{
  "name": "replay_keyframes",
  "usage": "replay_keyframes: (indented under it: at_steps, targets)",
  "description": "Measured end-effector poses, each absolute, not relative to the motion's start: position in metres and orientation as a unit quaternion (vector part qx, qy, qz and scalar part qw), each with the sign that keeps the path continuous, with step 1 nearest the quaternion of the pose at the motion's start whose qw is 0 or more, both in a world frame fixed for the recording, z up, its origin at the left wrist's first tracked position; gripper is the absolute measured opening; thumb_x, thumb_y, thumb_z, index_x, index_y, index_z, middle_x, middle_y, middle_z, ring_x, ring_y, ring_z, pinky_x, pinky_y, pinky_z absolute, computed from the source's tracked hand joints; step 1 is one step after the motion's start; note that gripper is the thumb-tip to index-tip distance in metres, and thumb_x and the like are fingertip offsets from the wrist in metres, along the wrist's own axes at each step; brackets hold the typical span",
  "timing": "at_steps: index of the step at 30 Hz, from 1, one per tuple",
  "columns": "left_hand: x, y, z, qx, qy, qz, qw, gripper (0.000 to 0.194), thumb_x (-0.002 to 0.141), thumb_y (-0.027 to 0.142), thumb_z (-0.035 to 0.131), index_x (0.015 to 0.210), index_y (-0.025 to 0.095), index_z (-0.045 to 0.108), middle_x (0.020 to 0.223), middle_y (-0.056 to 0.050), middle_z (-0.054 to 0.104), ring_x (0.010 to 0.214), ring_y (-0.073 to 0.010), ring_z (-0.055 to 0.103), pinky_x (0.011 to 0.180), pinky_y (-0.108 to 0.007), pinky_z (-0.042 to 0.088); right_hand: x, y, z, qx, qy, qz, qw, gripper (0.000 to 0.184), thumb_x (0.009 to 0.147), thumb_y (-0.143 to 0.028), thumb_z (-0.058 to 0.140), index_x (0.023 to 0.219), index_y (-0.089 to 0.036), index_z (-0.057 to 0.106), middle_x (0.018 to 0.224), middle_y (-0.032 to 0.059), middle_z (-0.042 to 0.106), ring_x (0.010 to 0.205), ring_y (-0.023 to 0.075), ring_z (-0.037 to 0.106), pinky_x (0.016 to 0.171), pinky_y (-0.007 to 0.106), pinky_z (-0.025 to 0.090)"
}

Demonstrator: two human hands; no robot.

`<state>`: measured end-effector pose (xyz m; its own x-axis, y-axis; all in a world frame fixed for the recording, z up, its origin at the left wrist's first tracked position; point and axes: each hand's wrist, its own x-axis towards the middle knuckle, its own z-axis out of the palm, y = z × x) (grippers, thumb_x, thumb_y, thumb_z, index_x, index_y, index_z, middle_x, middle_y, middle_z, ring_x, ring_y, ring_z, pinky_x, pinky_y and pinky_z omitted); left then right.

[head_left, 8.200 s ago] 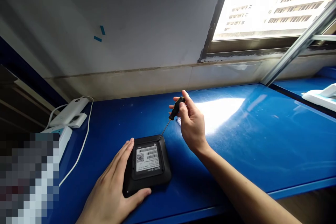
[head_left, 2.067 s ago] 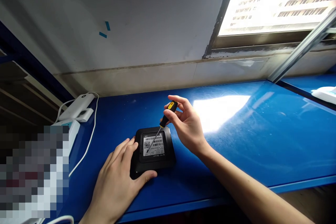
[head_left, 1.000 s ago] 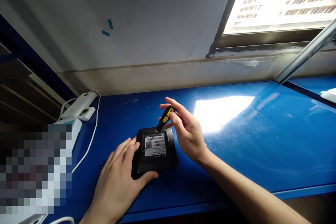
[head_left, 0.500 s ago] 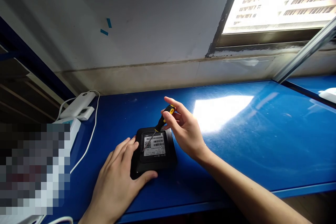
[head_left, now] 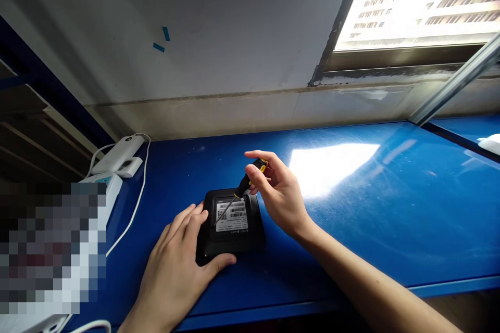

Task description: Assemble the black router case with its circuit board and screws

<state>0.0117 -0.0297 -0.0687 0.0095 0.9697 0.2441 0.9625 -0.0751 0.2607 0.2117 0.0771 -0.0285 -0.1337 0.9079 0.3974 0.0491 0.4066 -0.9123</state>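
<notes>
Screwdriver (head_left: 242,187) has shifted on the head cam: its tip was at the black box's (head_left: 234,243) far-right corner earlier, now it's by the label's (head_left: 237,218) left edge. Right hand (head_left: 279,192) has the handle pinched in thumb and fingers; left hand (head_left: 172,263) is spread wide against the box, which sits on the blue table (head_left: 371,229).

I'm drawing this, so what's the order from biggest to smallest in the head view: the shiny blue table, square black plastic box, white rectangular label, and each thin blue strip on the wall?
1. Shiny blue table
2. Black box
3. White label
4. Upper blue strip and lower blue strip: too alike to rank
</notes>
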Motion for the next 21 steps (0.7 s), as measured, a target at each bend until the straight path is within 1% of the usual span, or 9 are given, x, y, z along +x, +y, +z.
replay_keyframes:
  at_steps: [2,4,6,8,12,14,18,19,21]
  targets:
    - [0.0114,-0.0301,-0.0691,0.711,0.679,0.182,0.01,0.068,0.078,0.071,0.066,0.13,0.028,0.054,0.142,-0.009,0.062,0.135,-0.0356,0.055,0.105,-0.054,0.051,0.2126,0.0762,-0.0286,-0.363,-0.645,0.397,0.543,0.032,0.098,-0.045,0.056,0.121,-0.025,0.066,0.094,0.002,0.069,0.075,0.0139,0.067,0.064,0.026,0.059]
    - [0.0112,-0.0304,-0.0693,0.712,0.678,0.183,0.013,0.068,0.078,0.071,0.065,0.129,0.028,0.054,0.141,-0.009,0.063,0.134,-0.0355,0.055,0.105,-0.054,0.051,0.2138,0.0763,-0.0297,-0.348,-0.64,0.417,0.544,0.036,0.101,-0.043,0.049,0.13,-0.026,0.063,0.11,0.0044,0.069,0.082,0.0153,0.069,0.067,0.029,0.062]
    - [0.0111,-0.0304,-0.0693,0.712,0.678,0.181,0.018,0.069,0.078,0.072,0.064,0.129,0.027,0.055,0.141,-0.01,0.063,0.135,-0.0356,0.055,0.105,-0.054,0.051,0.2147,0.0774,-0.0308,-0.339,-0.63,0.438,0.544,0.038,0.101,-0.042,0.047,0.134,-0.026,0.06,0.116,0.0056,0.07,0.084,0.0165,0.069,0.07,0.033,0.064]
    - [0.0112,-0.0301,-0.0692,0.712,0.679,0.179,0.022,0.07,0.078,0.073,0.064,0.129,0.026,0.055,0.142,-0.01,0.062,0.135,-0.0357,0.054,0.106,-0.055,0.05,0.2148,0.0788,-0.0306,-0.347,-0.625,0.443,0.541,0.039,0.099,-0.041,0.052,0.133,-0.024,0.061,0.109,0.0052,0.072,0.084,0.017,0.07,0.071,0.033,0.064]
    - [0.0118,-0.0296,-0.0692,0.708,0.682,0.18,0.024,0.069,0.079,0.072,0.064,0.13,0.027,0.055,0.143,-0.009,0.061,0.136,-0.0353,0.054,0.106,-0.055,0.05,0.2133,0.0791,-0.0272,-0.382,-0.64,0.394,0.539,0.033,0.095,-0.044,0.063,0.119,-0.023,0.068,0.088,0.0017,0.07,0.076,0.0152,0.068,0.064,0.028,0.059]
    - [0.0121,-0.0296,-0.0692,0.708,0.682,0.182,0.023,0.069,0.078,0.072,0.064,0.13,0.027,0.055,0.143,-0.009,0.061,0.135,-0.0354,0.054,0.106,-0.054,0.05,0.2131,0.0783,-0.0262,-0.386,-0.646,0.381,0.538,0.033,0.097,-0.045,0.058,0.12,-0.024,0.068,0.09,0.0023,0.069,0.074,0.0142,0.067,0.062,0.027,0.058]
    - [0.0117,-0.0299,-0.0693,0.708,0.681,0.183,0.022,0.069,0.078,0.073,0.064,0.129,0.027,0.056,0.142,-0.008,0.062,0.135,-0.0356,0.054,0.105,-0.054,0.051,0.2143,0.0786,-0.0285,-0.347,-0.633,0.43,0.543,0.04,0.102,-0.043,0.045,0.132,-0.024,0.061,0.113,0.0065,0.069,0.085,0.017,0.069,0.067,0.031,0.063]
    - [0.0115,-0.03,-0.0694,0.709,0.681,0.183,0.022,0.069,0.078,0.073,0.064,0.129,0.027,0.056,0.142,-0.009,0.062,0.135,-0.0356,0.054,0.105,-0.054,0.051,0.2145,0.0791,-0.0293,-0.341,-0.628,0.441,0.543,0.04,0.101,-0.042,0.046,0.134,-0.024,0.06,0.115,0.0067,0.069,0.087,0.0175,0.07,0.068,0.033,0.064]
    - [0.0109,-0.0303,-0.0697,0.709,0.682,0.179,0.023,0.07,0.078,0.073,0.063,0.13,0.027,0.055,0.143,-0.009,0.062,0.136,-0.0353,0.054,0.106,-0.055,0.05,0.2146,0.0803,-0.0304,-0.344,-0.624,0.446,0.542,0.041,0.099,-0.042,0.052,0.135,-0.023,0.059,0.108,0.0054,0.071,0.085,0.0174,0.07,0.07,0.033,0.064]
